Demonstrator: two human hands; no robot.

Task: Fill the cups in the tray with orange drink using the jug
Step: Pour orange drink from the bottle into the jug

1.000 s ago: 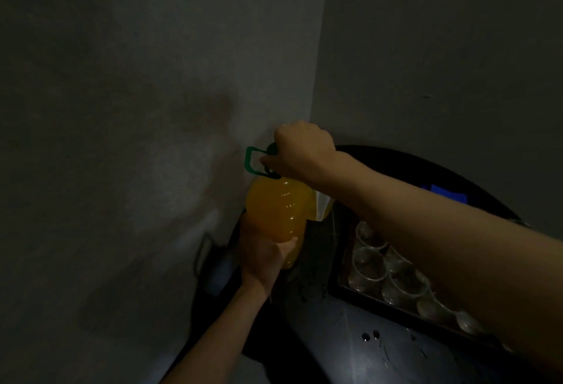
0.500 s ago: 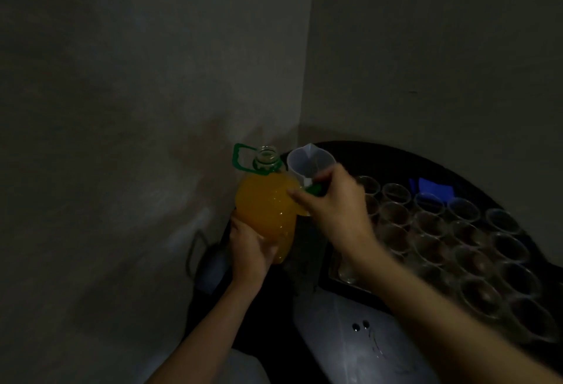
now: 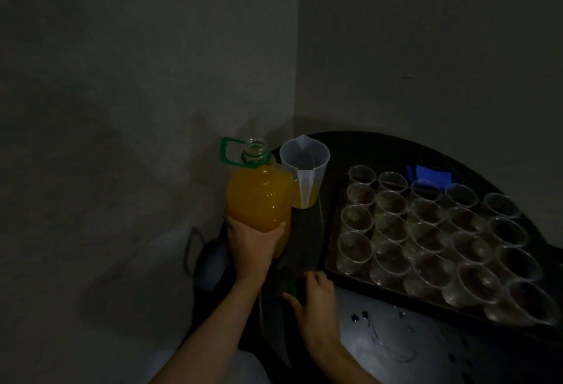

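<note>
A large bottle of orange drink (image 3: 259, 197) with a green carry handle stands uncapped at the table's left edge. My left hand (image 3: 253, 246) grips its lower body. Just right of the bottle stands a translucent plastic jug (image 3: 304, 158), with a little orange showing at its base. My right hand (image 3: 316, 298) is low on the table in front of the tray, fingers curled round the green cap (image 3: 294, 288). The dark tray (image 3: 332, 271) holds several clear cups (image 3: 393, 225) in rows; in this dim light they look empty.
The dark round table (image 3: 380, 146) sits in a corner between two walls. A blue object (image 3: 432, 175) lies behind the tray. A dark item with a loop handle (image 3: 210, 258) sits left of the bottle, below the table's edge. Wet drops mark the pale surface (image 3: 380, 338) in front.
My right hand twisted the cap off the bottle's neck and carried it down to the table in front of the tray. The bottle stays upright in my left hand.
</note>
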